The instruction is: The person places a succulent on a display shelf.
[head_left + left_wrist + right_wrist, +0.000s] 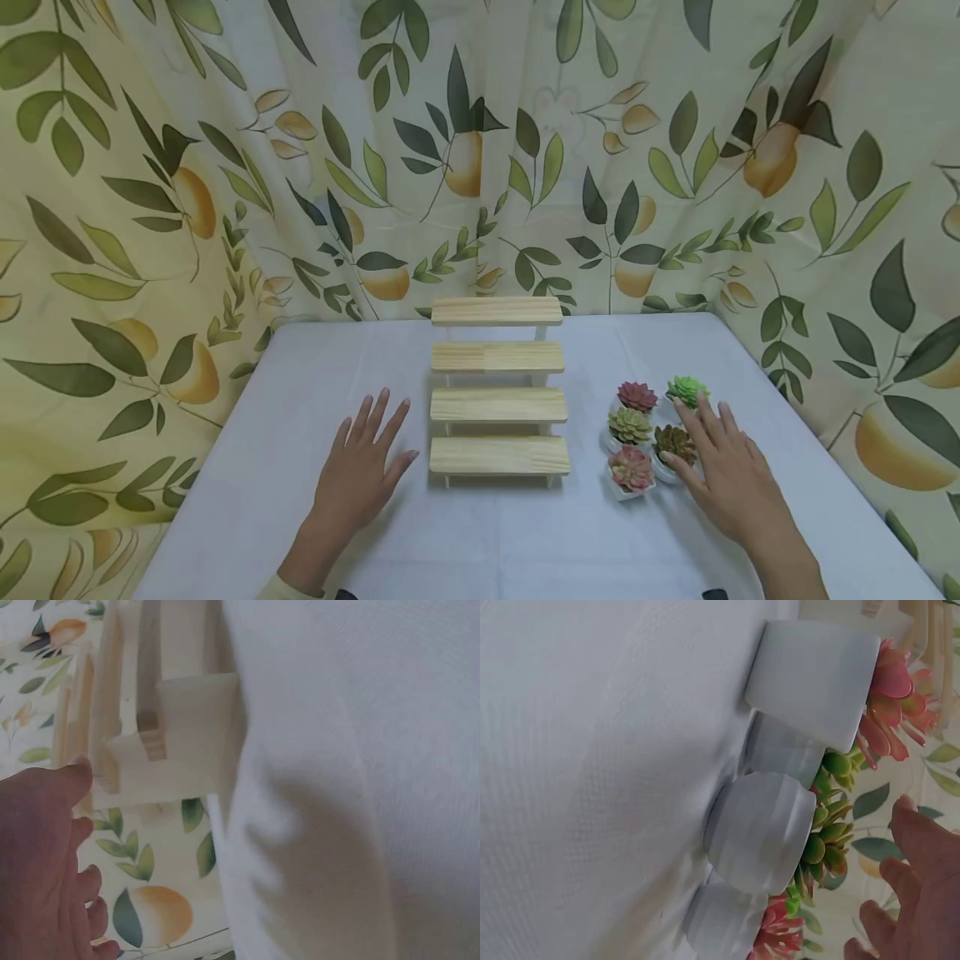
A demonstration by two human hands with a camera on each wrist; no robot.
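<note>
My left hand hovers with spread fingers left of a four-step-like wooden display stand, touching nothing in the head view. On the right stands a group of small potted succulents: dark red, pale green, pink, brownish green and bright green. Over the nearest of them is my right hand, fingers extended and holding nothing. It partly covers the bright green and brownish plants. The right wrist view shows white pots on the cloth, with the fingertips apart from the leaves.
A white cloth covers the table. Behind and at both sides hangs a curtain printed with leaves and orange fruit. The stand reaches back to the table's far edge. Two small dark objects poke in at the bottom edge.
</note>
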